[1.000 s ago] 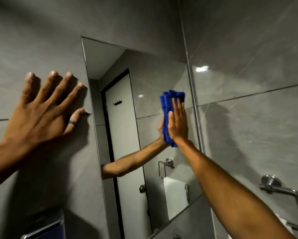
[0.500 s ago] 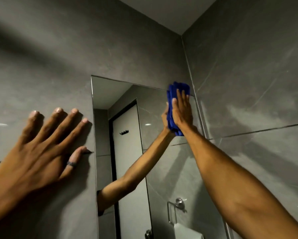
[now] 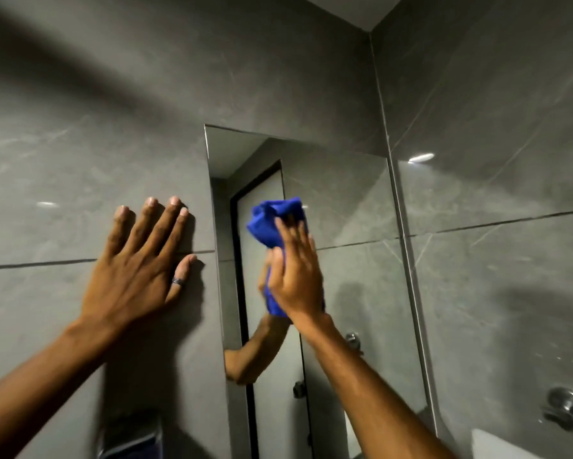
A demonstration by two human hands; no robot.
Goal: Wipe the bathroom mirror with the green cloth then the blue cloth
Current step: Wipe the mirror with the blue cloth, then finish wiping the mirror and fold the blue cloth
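Note:
The tall frameless mirror [image 3: 351, 200] hangs on the grey tiled wall, reaching to the corner on the right. My right hand [image 3: 296, 276] presses a bunched blue cloth [image 3: 268, 226] flat against the glass in the mirror's left half, at mid height. The cloth sticks out above my fingers and a bit shows below my palm. My left hand [image 3: 136, 270] lies flat on the wall tile just left of the mirror, fingers spread, a ring on the thumb. No green cloth is in view.
The side wall [image 3: 493, 160] meets the mirror at the corner on the right. A chrome towel holder [image 3: 566, 409] is fixed low on that wall. A dark dispenser [image 3: 129, 435] sits on the wall below my left hand. The mirror reflects a door and my arm.
My right hand has swept the blue cloth from the mirror's top right corner down and left to the left half. My left hand stays flat on the wall.

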